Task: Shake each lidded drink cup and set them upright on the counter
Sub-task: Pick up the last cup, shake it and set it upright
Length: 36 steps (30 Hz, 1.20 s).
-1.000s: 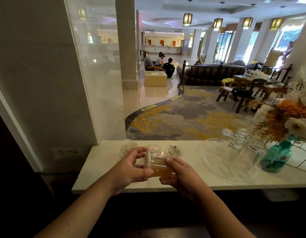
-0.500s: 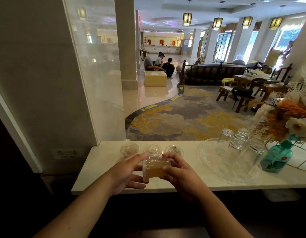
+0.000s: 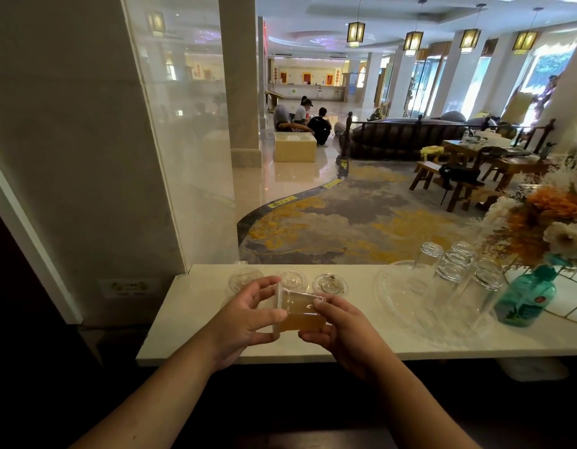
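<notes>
A clear lidded cup point(image 3: 298, 311) with amber drink lies on its side in the air above the white counter point(image 3: 190, 315), lid end toward the left. My left hand point(image 3: 245, 319) grips the lid end and my right hand point(image 3: 340, 325) grips the base end. Three more clear lidded cups stand upright in a row behind my hands: one at the left point(image 3: 243, 276), one in the middle point(image 3: 295, 280) partly hidden by the held cup, one at the right point(image 3: 330, 283).
A clear round tray point(image 3: 397, 306) with several upturned glasses point(image 3: 449, 270) sits on the counter to the right. A teal bottle point(image 3: 525, 298) and a flower arrangement point(image 3: 546, 222) stand at the far right. A glass partition point(image 3: 183, 157) rises at the counter's back left.
The sideways cup has shifted slightly up and down between my hands and the liquid has moved inside it. Both hands keep their grip.
</notes>
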Motion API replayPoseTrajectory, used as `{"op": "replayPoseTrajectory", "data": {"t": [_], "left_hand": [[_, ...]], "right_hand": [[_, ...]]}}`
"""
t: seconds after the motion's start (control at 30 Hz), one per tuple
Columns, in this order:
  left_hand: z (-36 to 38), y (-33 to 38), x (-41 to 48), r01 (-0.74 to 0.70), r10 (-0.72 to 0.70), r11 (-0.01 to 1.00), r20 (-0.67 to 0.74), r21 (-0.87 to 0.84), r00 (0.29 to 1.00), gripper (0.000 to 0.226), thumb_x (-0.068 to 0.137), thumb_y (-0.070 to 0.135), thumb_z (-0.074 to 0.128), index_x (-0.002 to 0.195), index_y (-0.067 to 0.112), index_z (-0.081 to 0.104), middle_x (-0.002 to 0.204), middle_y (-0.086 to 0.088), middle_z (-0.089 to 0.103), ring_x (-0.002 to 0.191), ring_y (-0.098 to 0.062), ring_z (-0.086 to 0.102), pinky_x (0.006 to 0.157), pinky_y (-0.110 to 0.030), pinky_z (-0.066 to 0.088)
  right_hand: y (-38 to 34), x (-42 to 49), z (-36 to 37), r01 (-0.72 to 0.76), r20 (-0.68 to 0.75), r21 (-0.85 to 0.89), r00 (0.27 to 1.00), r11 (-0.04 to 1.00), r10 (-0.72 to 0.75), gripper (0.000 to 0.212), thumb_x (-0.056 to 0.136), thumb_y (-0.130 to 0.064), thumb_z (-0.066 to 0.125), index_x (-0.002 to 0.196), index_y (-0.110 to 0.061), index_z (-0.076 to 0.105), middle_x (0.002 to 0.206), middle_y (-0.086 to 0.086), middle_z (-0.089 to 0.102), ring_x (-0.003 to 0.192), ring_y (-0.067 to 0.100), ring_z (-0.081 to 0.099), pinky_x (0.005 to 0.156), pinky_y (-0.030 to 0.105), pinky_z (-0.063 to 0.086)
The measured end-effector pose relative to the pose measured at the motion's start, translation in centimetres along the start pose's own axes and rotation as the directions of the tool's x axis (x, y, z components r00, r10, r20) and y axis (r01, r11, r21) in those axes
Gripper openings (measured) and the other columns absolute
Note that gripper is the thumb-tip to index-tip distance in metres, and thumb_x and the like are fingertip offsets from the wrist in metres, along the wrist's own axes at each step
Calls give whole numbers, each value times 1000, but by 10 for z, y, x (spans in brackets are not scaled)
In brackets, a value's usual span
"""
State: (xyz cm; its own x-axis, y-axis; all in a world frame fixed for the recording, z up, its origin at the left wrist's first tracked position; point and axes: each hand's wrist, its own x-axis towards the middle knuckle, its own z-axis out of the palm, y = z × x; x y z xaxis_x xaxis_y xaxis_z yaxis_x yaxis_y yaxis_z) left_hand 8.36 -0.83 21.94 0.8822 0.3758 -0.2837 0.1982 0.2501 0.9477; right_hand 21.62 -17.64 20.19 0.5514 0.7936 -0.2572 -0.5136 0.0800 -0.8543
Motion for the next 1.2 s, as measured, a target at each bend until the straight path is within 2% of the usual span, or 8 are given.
{"op": "replayPoseTrajectory", "data": {"t": [0.1,0.3,0.43,0.53,0.67,0.77,1.03,1.2], "left_hand": [[4,6,1,73,-66,994,-90,82,994,32,95,43,69,124,37,56,134,-1,59,115,-31,66,98,-54,60],[3,11,2,305,-295,944,-95,128,951,62,88,77,50,136,38,52,123,-11,70,93,-33,79,77,-36,64],[4,13,0,260,-255,964,-82,56,963,51,91,67,58,129,33,58,122,-13,70,86,-34,78,77,-38,63],[5,11,0,159,-156,987,-87,36,984,36,94,52,68,121,31,60,122,-11,69,97,-42,77,84,-42,63],[2,7,0,50,-51,999,-33,-18,998,51,90,23,79,134,30,55,131,-4,62,113,-36,69,91,-50,63],[-1,3,1,5,-4,999,14,-52,1000,59,86,13,82,135,34,56,141,-1,56,121,-34,63,95,-54,61],[1,0,2,16,-12,992,24,-129,1000,57,86,19,81,134,37,56,144,-5,54,126,-37,60,101,-55,57],[20,-11,-3,93,-132,894,-59,-438,990,49,88,49,68,129,23,66,130,-15,70,118,-43,69,94,-54,59]], "right_hand": [[3,1,-2,37,22,-30,999,999,-36,32,97,-12,66,128,-6,63,126,22,67,112,40,69,85,43,63],[5,0,-8,72,110,-43,992,996,-67,40,91,9,64,125,-11,64,135,23,61,123,44,63,101,50,55],[3,-2,-6,78,119,-27,990,997,-74,39,92,8,62,123,-15,65,134,22,61,122,43,62,101,48,54],[0,-2,-3,65,69,-24,996,998,-63,36,94,-8,66,129,-16,64,131,22,64,107,35,70,92,44,58],[-5,-3,1,-4,24,-2,1000,1000,4,41,92,-24,70,129,-9,64,126,27,66,88,34,73,77,39,63],[-7,-3,1,-28,-15,-9,999,1000,28,36,95,-22,68,128,-6,63,129,26,65,96,36,73,76,37,64],[-7,1,0,47,-14,-47,999,998,-48,44,89,-25,76,128,-7,64,122,22,68,94,33,70,71,35,62],[-24,-2,15,204,-67,-379,967,903,-246,42,87,-27,80,125,-20,63,112,13,73,75,22,66,68,32,54]]}}
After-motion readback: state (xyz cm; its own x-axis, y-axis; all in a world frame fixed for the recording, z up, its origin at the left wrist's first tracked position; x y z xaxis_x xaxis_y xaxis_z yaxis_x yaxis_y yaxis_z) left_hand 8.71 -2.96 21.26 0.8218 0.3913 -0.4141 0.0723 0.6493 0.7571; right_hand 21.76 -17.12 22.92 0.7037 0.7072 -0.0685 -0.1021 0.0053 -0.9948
